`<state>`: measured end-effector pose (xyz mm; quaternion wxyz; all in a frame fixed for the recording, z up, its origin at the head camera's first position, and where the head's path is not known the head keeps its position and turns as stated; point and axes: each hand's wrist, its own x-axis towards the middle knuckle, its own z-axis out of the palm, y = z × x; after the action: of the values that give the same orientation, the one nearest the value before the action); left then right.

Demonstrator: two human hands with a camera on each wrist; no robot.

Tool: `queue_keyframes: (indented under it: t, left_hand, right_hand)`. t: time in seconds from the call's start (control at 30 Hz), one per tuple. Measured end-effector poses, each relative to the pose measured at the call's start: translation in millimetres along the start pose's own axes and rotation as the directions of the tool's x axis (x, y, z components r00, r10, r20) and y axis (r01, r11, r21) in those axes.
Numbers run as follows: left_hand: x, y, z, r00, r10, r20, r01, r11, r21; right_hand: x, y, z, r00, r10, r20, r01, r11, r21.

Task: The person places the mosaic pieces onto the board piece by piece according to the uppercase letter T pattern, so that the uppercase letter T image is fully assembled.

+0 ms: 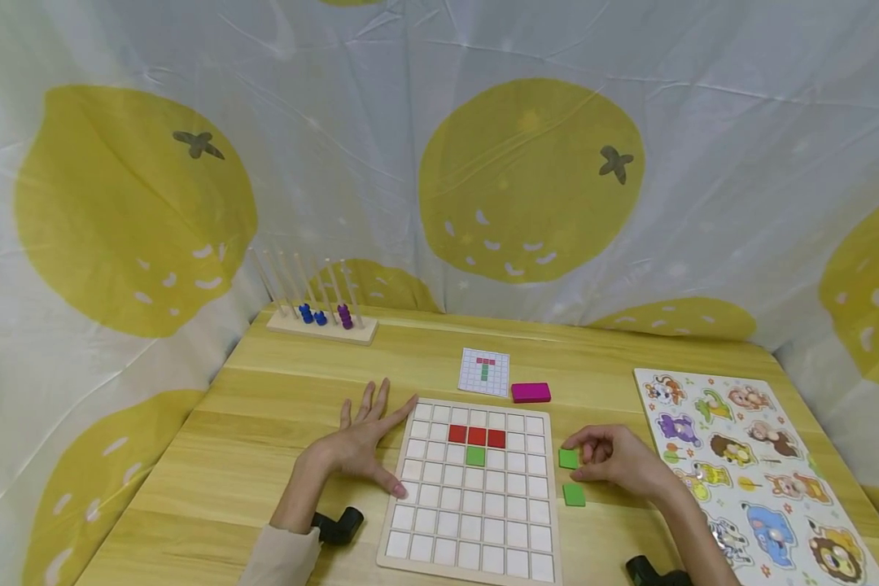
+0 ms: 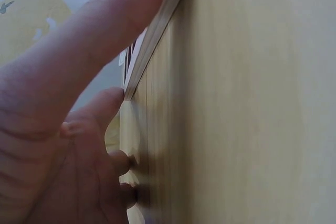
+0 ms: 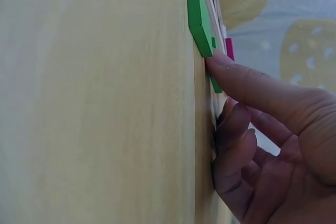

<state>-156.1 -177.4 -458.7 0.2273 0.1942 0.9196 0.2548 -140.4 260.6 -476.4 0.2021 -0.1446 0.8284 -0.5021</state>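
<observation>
A wooden grid board (image 1: 472, 570) with white squares lies on the table, holding a row of three red tiles (image 1: 477, 437) with one green tile (image 1: 475, 456) under the middle one. My left hand (image 1: 359, 446) is spread along the board's left side, thumb and index fingertip at its edge, as the left wrist view also shows. To the right of the board, my right hand (image 1: 618, 462) pinches a loose green tile (image 1: 568, 459) between thumb and index finger, low over the table. Just nearer lies a second loose green tile (image 1: 574, 494), by the thumb in the right wrist view.
Behind the board are a pattern card (image 1: 484, 373) showing a red and green T and a magenta block (image 1: 531, 393). An animal puzzle board (image 1: 747, 456) lies at the right. A peg stand (image 1: 322, 327) with blue and purple beads stands back left. Lemon-print cloth hangs behind.
</observation>
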Motion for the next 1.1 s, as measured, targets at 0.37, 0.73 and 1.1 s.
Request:
queue_keyframes:
  t: [0.37, 0.73, 1.1]
  left_hand:
    - [-1.0, -1.1, -0.4, 1.0, -0.008, 0.004, 0.008, 1.0, -0.007]
    - [-0.8, 0.1, 0.1, 1.0, -0.012, 0.013, 0.012, 1.0, -0.004]
    - [-2.8, 2.3, -1.0, 1.0, -0.018, 0.012, 0.018, 1.0, -0.004]
  right_hand:
    - [1.7, -0.7, 3.5, 0.999, 0.028, -0.026, -0.028, 0.999, -0.023]
    - [-4.8, -8.7, 0.2, 0.986, 0.087, -0.145, -0.093, 0.995, -0.036]
    - [8.7, -57.5, 55.5, 0.957, 0.093, -0.276, -0.114, 0.992, -0.061]
